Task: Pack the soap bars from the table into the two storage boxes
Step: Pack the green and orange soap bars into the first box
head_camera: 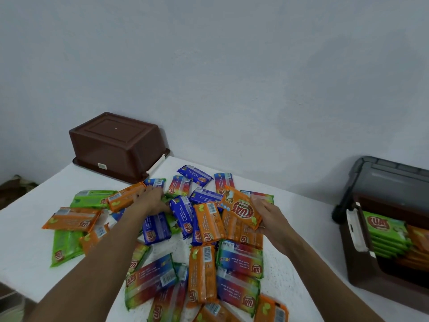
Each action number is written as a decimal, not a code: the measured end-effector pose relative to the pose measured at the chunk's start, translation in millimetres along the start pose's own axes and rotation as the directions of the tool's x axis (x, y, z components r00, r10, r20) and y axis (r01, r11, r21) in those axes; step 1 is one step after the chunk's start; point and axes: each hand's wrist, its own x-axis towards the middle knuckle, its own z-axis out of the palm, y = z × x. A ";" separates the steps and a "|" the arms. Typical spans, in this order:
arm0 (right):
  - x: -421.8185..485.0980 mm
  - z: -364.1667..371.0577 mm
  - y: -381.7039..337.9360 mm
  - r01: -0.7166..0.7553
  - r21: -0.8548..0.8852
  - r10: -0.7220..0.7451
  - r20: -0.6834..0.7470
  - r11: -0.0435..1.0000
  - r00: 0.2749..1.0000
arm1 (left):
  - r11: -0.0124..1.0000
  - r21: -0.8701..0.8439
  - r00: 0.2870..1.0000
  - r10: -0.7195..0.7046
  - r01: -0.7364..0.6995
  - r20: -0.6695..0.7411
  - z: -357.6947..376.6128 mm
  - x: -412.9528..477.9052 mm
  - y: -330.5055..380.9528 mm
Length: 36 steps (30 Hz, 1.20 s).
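1. While many wrapped soap bars [204, 273] are spread loose over the white table [27, 231], the gathering step is judged to be in hand, with much of the packing not yet done.
2. At far left, an upturned brown storage box [109, 145] is seen at the table's back edge, bottom up; it is judged that it must be turned over before anything can be put in it.
3. The left hand [152, 201] is stretched forward, palm down, over the middle of the pile; its fingers are spread and laid on the bars near an orange bar [125, 196], nothing yet being gripped.
4. The right hand [267, 217] is closed on a lifted orange bar [241, 210], which is held tilted above the pile, thumb on its face.
5. At far right, an open brown box [362, 270] stands beside the table, with green bars [385, 231] stacked inside and its grey lid [383, 175] behind.
6. A carry rightward to that box is called for next, the held bar to be laid flat beside the stack.
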 end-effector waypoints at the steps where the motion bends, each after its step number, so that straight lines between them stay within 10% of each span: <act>1: -0.2 -0.2 0.0 0.000 -0.002 0.000 -0.002 1.000 1.000 | 1.000 -0.006 1.000 0.005 -0.005 -0.008 -1.4 -0.4 -0.5; 15: -8.7 -5.4 2.4 0.013 -0.013 -0.013 -0.023 1.000 1.000 | 0.972 -0.227 0.997 0.066 -0.057 0.035 -18.0 -14.1 -19.2; 23: -20.4 -13.9 1.3 -0.011 0.090 0.008 0.042 0.996 0.999 | 0.930 -0.298 0.948 0.125 -0.215 -0.293 -43.7 -33.9 -16.1; 36: -49.6 -52.1 -17.6 0.017 0.151 -0.018 0.006 0.988 1.000 | 0.451 -0.777 0.899 0.227 -0.438 -0.375 -35.4 -83.1 82.6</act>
